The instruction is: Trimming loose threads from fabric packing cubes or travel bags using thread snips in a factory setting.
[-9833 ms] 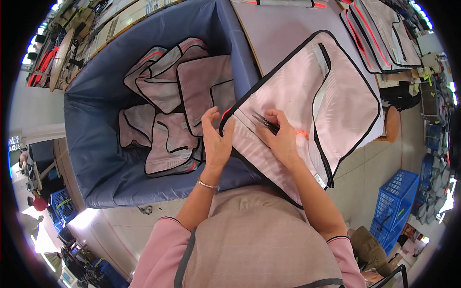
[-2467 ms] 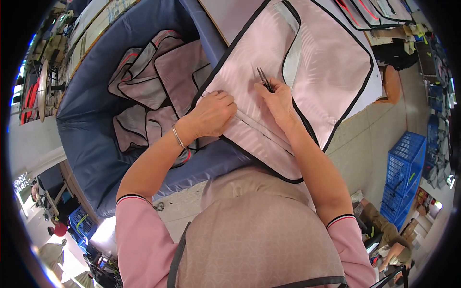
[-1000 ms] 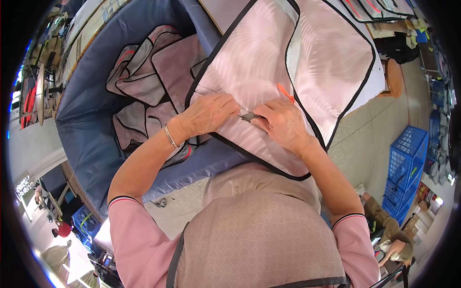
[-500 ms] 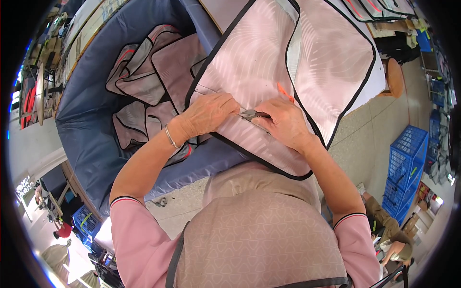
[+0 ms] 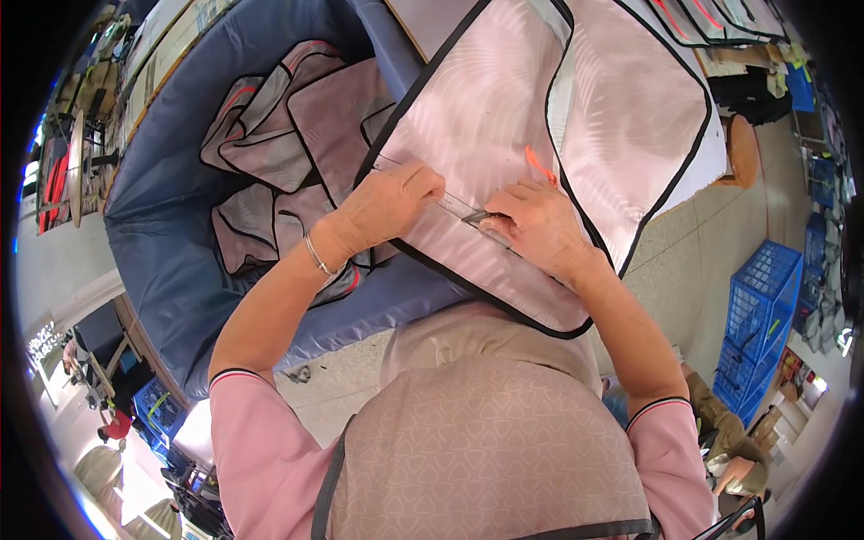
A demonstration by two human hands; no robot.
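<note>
A pale pink patterned fabric piece (image 5: 477, 99) with black binding lies spread under both my hands. My left hand (image 5: 391, 205) is closed in a pinch over its left part, and thin thread (image 5: 454, 203) appears to run from the fingertips toward the right hand. In my right hand (image 5: 544, 229) is a small pair of dark metal thread snips (image 5: 474, 217), its tips pointing left above a straight seam line. Most of the snips' body is hidden by my fingers. An orange-red ribbon-like strip (image 5: 538, 165) sticks up just beyond the right hand.
A large padded blue bin (image 5: 153, 252) at the left holds several pink and grey bound pieces (image 5: 337, 112). A white tabletop (image 5: 711, 162) and a round wooden stool (image 5: 742, 151) are at the right. Blue crates (image 5: 765, 279) stand on the floor, near another person (image 5: 733, 441).
The gap between my hands has widened: my left hand has shifted slightly up, and the snips now sit a little farther right. The fabric has slid slightly right.
</note>
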